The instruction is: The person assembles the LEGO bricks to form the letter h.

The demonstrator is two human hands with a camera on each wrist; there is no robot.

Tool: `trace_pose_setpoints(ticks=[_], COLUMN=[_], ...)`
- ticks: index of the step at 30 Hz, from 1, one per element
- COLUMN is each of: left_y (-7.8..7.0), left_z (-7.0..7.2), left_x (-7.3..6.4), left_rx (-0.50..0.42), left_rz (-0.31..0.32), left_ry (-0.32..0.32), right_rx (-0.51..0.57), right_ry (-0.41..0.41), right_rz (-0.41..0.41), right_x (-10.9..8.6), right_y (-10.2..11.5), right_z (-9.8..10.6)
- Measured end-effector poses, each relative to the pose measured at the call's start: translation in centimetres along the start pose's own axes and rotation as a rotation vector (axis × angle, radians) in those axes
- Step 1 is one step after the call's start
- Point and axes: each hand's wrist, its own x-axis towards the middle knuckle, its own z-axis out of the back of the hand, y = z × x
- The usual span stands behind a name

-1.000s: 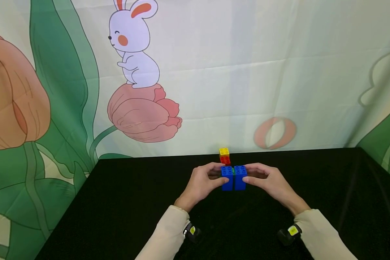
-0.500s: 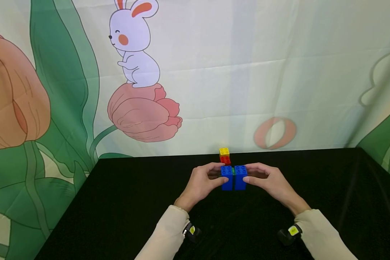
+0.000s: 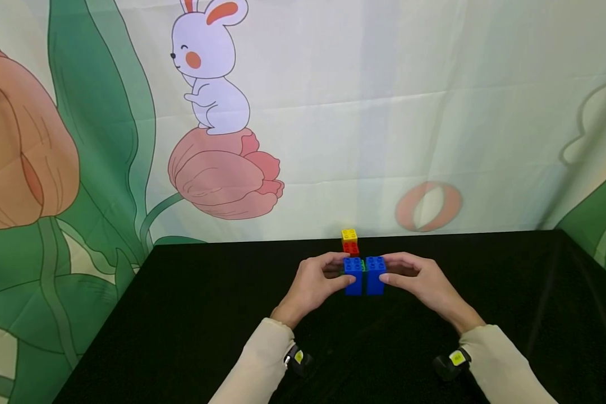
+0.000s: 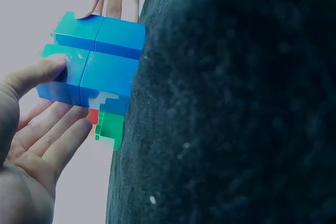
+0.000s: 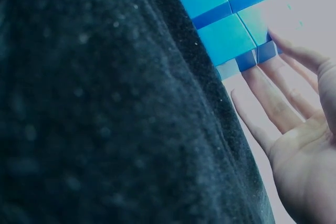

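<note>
Two blue toy-brick stacks, each two bricks tall, stand side by side with a narrow gap. My left hand [image 3: 310, 285] pinches the left blue stack [image 3: 354, 288] between thumb and fingers. On the other side, my right hand [image 3: 425, 281] holds the right blue stack [image 3: 376, 287], its thumb on the near face. A green brick [image 4: 111, 127] shows behind and low, mostly hidden by the blue stacks. Farther back are a red brick [image 3: 350, 248] and a yellow brick [image 3: 349, 235], one above the other in the head view.
Black cloth covers the table [image 3: 192, 314]. A printed curtain [image 3: 333, 140] with a rabbit and tulips hangs along the table's back edge. Each wrist wears a strapped camera, such as the left wrist camera [image 3: 298, 360].
The right hand and its blue stack have shifted very slightly to the right, so the gap between the stacks is a little wider. The left hand keeps its place.
</note>
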Motion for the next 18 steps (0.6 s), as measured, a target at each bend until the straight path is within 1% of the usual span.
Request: trace_pose_setpoints(ticks=[3, 6, 11, 13, 15, 18], left_y=[0.1, 0.2, 0.5, 0.7, 1.0, 1.4], left_z=[0.3, 0.8, 2.2, 2.7, 3.1, 3.5], left_x=[0.0, -0.1, 0.0, 0.1, 0.4, 0.8], left_rx=[-0.010, -0.051, -0.160, -0.183, -0.186, -0.174], left_rz=[-0.018, -0.046, -0.078, -0.079, -0.074, -0.042], left_ry=[0.008, 0.009, -0.035, -0.058, -0.072, -0.081], right_rx=[0.004, 0.011, 0.003, -0.002, 0.000, 0.002], right_ry=[0.001, 0.002, 0.000, -0.003, -0.005, -0.007], right_rz=[-0.001, 0.002, -0.002, -0.006, -0.011, -0.015], right_x=[0.0, 0.1, 0.2, 0.2, 0.1, 0.1], right_y=[0.0, -0.1, -0.1, -0.2, -0.3, -0.4], right_z=[0.0, 0.0, -0.1, -0.1, -0.1, 0.0])
